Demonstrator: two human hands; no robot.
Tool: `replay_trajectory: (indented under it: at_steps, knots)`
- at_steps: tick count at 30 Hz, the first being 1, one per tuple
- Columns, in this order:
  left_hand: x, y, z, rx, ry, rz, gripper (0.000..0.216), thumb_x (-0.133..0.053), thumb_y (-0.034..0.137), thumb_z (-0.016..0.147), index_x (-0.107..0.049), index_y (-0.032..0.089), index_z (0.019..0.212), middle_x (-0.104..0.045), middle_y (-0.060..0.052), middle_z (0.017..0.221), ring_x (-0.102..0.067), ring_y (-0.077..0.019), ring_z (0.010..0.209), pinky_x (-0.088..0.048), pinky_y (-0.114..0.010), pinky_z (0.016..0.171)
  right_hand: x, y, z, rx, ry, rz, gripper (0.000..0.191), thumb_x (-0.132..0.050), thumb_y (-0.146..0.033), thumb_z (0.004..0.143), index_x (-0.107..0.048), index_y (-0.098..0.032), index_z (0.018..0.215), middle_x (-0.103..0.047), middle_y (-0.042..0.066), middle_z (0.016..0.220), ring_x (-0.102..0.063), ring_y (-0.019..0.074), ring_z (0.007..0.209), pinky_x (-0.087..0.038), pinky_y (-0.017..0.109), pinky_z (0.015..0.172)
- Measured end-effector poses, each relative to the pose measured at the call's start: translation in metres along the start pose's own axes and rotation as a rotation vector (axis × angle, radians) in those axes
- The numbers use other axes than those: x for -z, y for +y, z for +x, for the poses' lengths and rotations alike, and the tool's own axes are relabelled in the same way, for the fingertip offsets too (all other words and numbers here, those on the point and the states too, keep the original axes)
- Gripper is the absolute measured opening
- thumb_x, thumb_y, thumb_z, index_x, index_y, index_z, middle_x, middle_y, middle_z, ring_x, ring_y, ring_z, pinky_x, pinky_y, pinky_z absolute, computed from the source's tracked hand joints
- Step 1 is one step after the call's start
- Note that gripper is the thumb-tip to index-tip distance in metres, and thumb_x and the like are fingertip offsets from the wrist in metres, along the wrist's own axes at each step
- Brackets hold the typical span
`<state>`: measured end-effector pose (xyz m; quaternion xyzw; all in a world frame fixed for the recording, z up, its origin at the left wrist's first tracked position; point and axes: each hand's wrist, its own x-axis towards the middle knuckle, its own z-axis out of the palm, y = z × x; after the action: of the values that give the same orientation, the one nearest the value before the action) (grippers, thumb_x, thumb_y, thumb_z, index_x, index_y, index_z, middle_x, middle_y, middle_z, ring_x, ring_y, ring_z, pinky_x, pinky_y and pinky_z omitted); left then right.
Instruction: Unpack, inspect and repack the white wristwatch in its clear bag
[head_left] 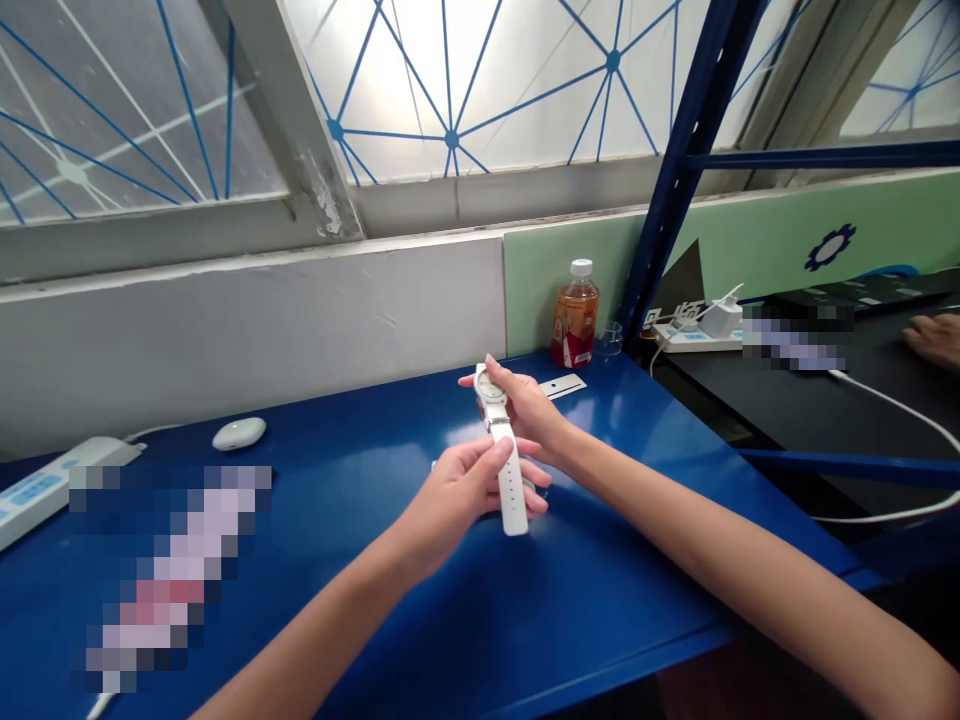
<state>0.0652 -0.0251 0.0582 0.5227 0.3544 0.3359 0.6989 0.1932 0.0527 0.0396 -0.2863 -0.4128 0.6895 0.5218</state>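
Observation:
A white wristwatch (491,388) with a round face is held above the blue table, its perforated strap (513,500) hanging toward me. My right hand (529,405) grips the watch at its case, with the thumb along the upper edge of the face. Lower down, my left hand (469,475) pinches the strap, thumb on top and fingers beneath it. Behind my right wrist lies a flat white strip (564,386) with dark marks, partly hidden by the hand.
On the blue table (360,600) are a white earbud case (239,433), a power strip (60,480) and a blurred-out object (180,560). A bottle (575,315) of reddish drink stands by the wall. Beyond a blue post (679,170), another person's hand (934,340) rests on a black desk.

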Motion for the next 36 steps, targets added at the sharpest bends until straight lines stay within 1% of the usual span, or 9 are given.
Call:
replay_trajectory:
  at_steps: [2, 4, 7, 10, 14, 18, 21, 27, 36]
  knots:
    - [0.001, -0.011, 0.005, 0.035, -0.007, -0.120, 0.038, -0.057, 0.045, 0.095, -0.069, 0.011, 0.109, -0.073, -0.011, 0.092, -0.070, -0.0173, 0.070, -0.056, -0.032, 0.072, 0.007, 0.005, -0.001, 0.000, -0.026, 0.079, 0.040, -0.067, -0.056, 0.083, -0.074, -0.017, 0.092, -0.070, 0.003, 0.080, -0.064, 0.0117, 0.067, -0.053, 0.022, 0.062]
    - [0.003, -0.022, 0.007, 0.041, 0.022, -0.185, 0.034, -0.059, 0.040, 0.094, -0.068, 0.010, 0.105, -0.072, -0.010, 0.088, -0.068, -0.0165, 0.066, -0.056, -0.031, 0.067, 0.013, 0.006, -0.005, -0.043, -0.139, 0.151, 0.043, -0.054, -0.056, 0.092, -0.071, -0.018, 0.102, -0.073, 0.008, 0.105, -0.069, 0.0169, 0.091, -0.056, 0.029, 0.083]
    - [0.004, -0.031, 0.005, 0.008, 0.069, -0.231, 0.028, -0.060, 0.038, 0.093, -0.065, 0.010, 0.093, -0.071, -0.009, 0.081, -0.068, -0.0167, 0.063, -0.056, -0.030, 0.065, 0.016, 0.002, -0.012, -0.094, -0.357, 0.207, 0.048, -0.033, -0.050, 0.101, -0.065, -0.018, 0.118, -0.066, 0.011, 0.131, -0.063, 0.0222, 0.119, -0.048, 0.042, 0.105]
    - [0.000, -0.032, 0.001, -0.015, 0.084, -0.220, 0.029, -0.058, 0.039, 0.095, -0.062, 0.011, 0.092, -0.071, -0.009, 0.081, -0.070, -0.0185, 0.065, -0.057, -0.032, 0.066, 0.015, -0.001, -0.016, -0.145, -0.427, 0.230, 0.042, -0.030, -0.033, 0.102, -0.060, -0.015, 0.125, -0.059, 0.011, 0.141, -0.057, 0.0209, 0.129, -0.037, 0.041, 0.115]
    - [-0.004, -0.033, -0.001, 0.019, 0.059, -0.193, 0.032, -0.054, 0.039, 0.098, -0.062, 0.009, 0.101, -0.072, -0.010, 0.084, -0.071, -0.0194, 0.066, -0.058, -0.033, 0.067, 0.012, 0.001, -0.017, -0.207, -0.416, 0.268, 0.037, -0.034, -0.020, 0.101, -0.056, -0.010, 0.129, -0.061, 0.014, 0.137, -0.060, 0.0192, 0.125, -0.037, 0.034, 0.114]
    - [-0.002, -0.036, 0.001, 0.052, -0.014, -0.250, 0.035, -0.054, 0.041, 0.098, -0.063, 0.008, 0.106, -0.072, -0.012, 0.086, -0.072, -0.0193, 0.066, -0.059, -0.033, 0.067, 0.010, 0.001, -0.018, -0.195, -0.470, 0.280, 0.041, -0.029, -0.033, 0.106, -0.052, -0.017, 0.136, -0.064, 0.011, 0.134, -0.063, 0.0221, 0.121, -0.042, 0.039, 0.110]
    - [-0.001, -0.034, 0.002, 0.035, 0.008, -0.252, 0.036, -0.058, 0.043, 0.095, -0.065, 0.007, 0.099, -0.072, -0.011, 0.083, -0.072, -0.0182, 0.063, -0.059, -0.030, 0.062, 0.010, -0.003, -0.020, -0.195, -0.494, 0.271, 0.047, -0.023, -0.043, 0.106, -0.049, -0.023, 0.140, -0.067, 0.010, 0.130, -0.065, 0.0227, 0.118, -0.041, 0.043, 0.109]
    - [-0.002, -0.029, 0.003, 0.021, 0.057, -0.188, 0.045, -0.064, 0.051, 0.090, -0.067, 0.006, 0.093, -0.073, -0.012, 0.077, -0.070, -0.0177, 0.057, -0.059, -0.028, 0.055, 0.010, -0.008, -0.021, -0.218, -0.514, 0.274, 0.046, -0.025, -0.029, 0.106, -0.061, -0.008, 0.124, -0.065, 0.014, 0.132, -0.060, 0.0210, 0.125, -0.037, 0.037, 0.113]
    - [0.000, -0.033, 0.005, 0.104, 0.047, -0.237, 0.041, -0.055, 0.044, 0.098, -0.068, 0.006, 0.092, -0.074, -0.015, 0.079, -0.073, -0.0194, 0.063, -0.061, -0.028, 0.056, 0.013, -0.009, -0.020, -0.254, -0.555, 0.225, 0.048, -0.025, -0.033, 0.105, -0.061, -0.010, 0.126, -0.068, 0.014, 0.126, -0.065, 0.0253, 0.116, -0.043, 0.042, 0.106]
